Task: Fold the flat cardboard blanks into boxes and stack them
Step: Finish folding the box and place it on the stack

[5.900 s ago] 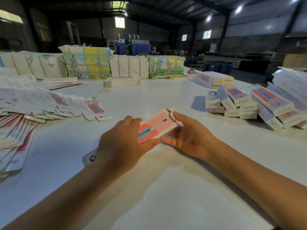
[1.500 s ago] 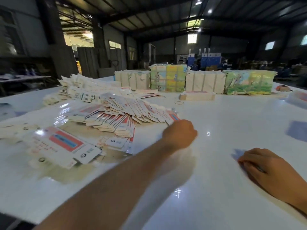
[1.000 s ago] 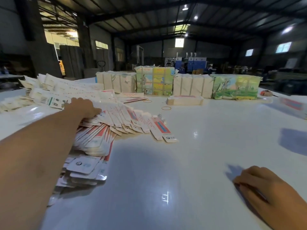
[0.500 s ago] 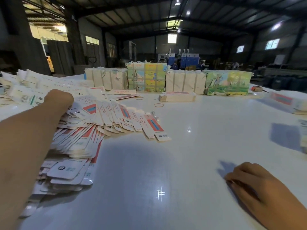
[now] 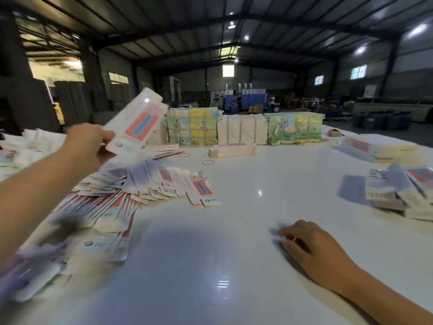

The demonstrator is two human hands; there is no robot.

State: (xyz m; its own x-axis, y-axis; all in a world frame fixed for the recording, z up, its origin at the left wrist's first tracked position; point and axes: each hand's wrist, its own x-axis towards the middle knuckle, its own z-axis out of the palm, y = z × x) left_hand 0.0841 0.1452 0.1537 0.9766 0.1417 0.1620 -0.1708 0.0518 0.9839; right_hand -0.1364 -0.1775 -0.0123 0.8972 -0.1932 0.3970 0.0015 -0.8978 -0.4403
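White table [image 5: 234, 254]; left hand [image 5: 86, 144] fingers pinch raised blank [image 5: 138, 123]; right hand [image 5: 314, 249] relaxed, resting.

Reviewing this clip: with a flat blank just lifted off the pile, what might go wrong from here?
1. The left hand pinches the lifted blank only at its lower end, so it may slip or bend before the right hand, resting on the table, joins.
2. The fanned pile of blanks is loose; a sweeping arm might scatter it.
3. The stack of boxes looks uneven and may topple.
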